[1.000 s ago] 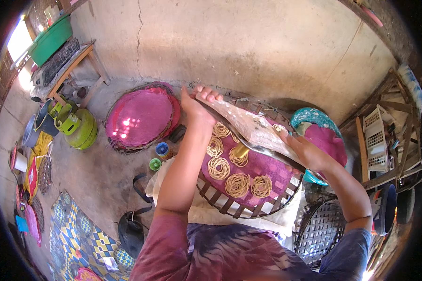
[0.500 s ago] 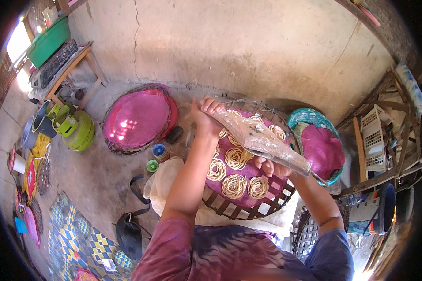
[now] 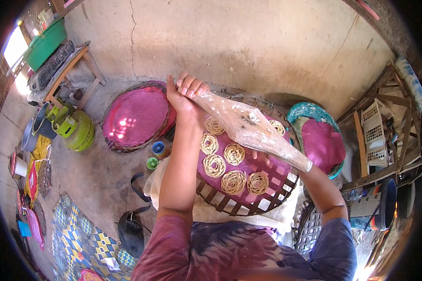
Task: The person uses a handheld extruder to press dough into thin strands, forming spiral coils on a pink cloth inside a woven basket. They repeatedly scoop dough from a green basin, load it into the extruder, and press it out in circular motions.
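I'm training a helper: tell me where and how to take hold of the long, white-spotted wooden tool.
The wooden tool is likely best held by its right end, from the right: its middle is broad, that end narrow and uncovered; the left grip wraps the other.

A home food workshop is suggested by a rough room. It is enclosed by a cracked, stained wall (image 3: 229,42) and floored in bare grey (image 3: 105,180). Pale coils (image 3: 233,182) of strands are laid out on a slatted tray (image 3: 241,214); a gas cylinder (image 3: 81,136), bench (image 3: 70,70), green basin (image 3: 46,44), crate (image 3: 374,133) and patterned mat (image 3: 79,229) are seen around it.
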A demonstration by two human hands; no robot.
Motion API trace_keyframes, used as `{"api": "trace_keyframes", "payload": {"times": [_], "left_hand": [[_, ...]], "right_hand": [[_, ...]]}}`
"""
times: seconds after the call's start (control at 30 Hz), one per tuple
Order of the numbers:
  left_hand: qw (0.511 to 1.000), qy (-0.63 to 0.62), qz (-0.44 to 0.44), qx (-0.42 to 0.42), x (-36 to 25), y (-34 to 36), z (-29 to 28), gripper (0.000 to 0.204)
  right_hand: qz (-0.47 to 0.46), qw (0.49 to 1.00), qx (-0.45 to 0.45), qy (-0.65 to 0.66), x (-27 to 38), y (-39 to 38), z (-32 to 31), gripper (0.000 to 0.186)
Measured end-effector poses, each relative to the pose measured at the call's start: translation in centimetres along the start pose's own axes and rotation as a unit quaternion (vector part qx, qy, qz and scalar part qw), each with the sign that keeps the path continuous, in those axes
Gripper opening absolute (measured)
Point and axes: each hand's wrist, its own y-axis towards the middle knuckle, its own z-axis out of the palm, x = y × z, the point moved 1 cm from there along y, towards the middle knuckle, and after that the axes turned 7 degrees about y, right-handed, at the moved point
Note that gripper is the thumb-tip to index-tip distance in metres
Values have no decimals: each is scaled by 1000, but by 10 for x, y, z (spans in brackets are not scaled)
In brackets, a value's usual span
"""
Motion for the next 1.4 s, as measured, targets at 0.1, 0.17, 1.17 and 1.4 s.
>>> {"api": "trace_keyframes", "payload": {"times": [0.1, 0.17, 1.17, 1.4], "left_hand": [[996, 85, 6, -33, 14, 0, 6, 44], [987, 148, 14, -59, 34, -4, -1, 47], [956, 78, -90, -270, 115, -30, -39, 42], [982, -20, -90, -164, 107, -27, -56, 33]], "right_hand": [[124, 973, -182, -76, 39, -45, 13, 62], [172, 934, -233, -207, 56, -66, 26, 67], [219, 813, -389, -374, 51, -119, 61, 80], [59, 941, -285, 175, 1, -99, 23, 96]]}}
